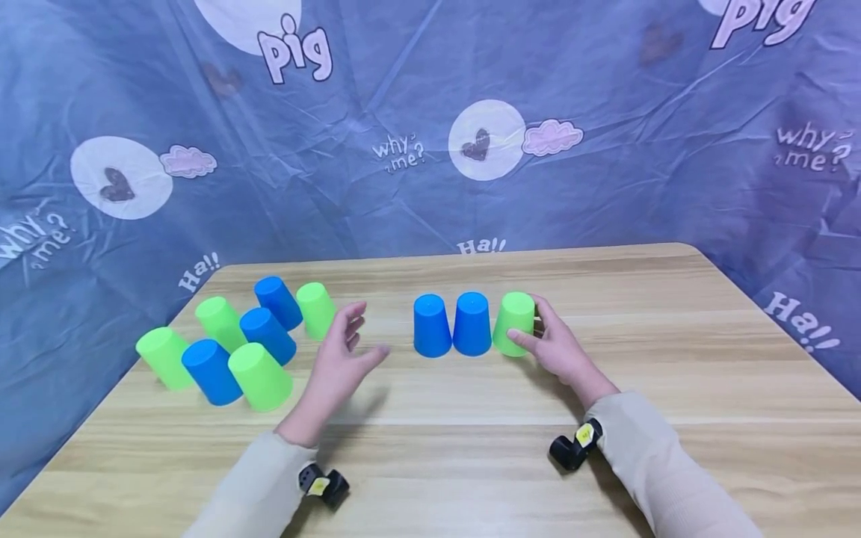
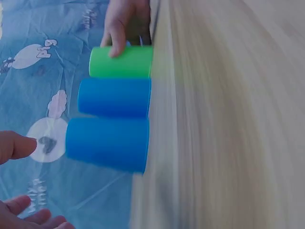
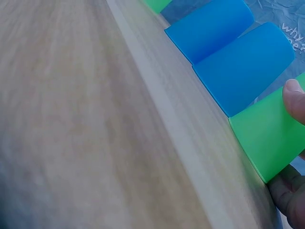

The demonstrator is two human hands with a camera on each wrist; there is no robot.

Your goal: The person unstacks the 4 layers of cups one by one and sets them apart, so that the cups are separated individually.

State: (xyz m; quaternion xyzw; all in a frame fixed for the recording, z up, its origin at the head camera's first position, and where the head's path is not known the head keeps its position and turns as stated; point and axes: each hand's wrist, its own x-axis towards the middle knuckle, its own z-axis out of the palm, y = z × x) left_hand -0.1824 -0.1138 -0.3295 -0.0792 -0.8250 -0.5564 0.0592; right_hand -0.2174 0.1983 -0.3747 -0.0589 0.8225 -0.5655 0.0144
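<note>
Three upside-down cups stand in a row at the middle of the table: a blue cup (image 1: 431,326) on the left, a second blue cup (image 1: 473,325) beside it, and a green cup (image 1: 514,326) at the right end. My right hand (image 1: 561,351) holds the green cup from its right side, thumb across the front; the cup's base is at the tabletop in the right wrist view. My left hand (image 1: 341,362) hovers left of the row with thumb and fingers spread, holding nothing. In the left wrist view its thumb (image 2: 18,147) and fingertips stand apart from the nearest blue cup.
Several more upside-down cups, green and blue, stand in a loose group on the left, among them a green cup (image 1: 261,377) at the front and another green cup (image 1: 315,310) just behind my left hand. The wooden table (image 1: 457,448) ends at a blue printed cloth (image 1: 377,202).
</note>
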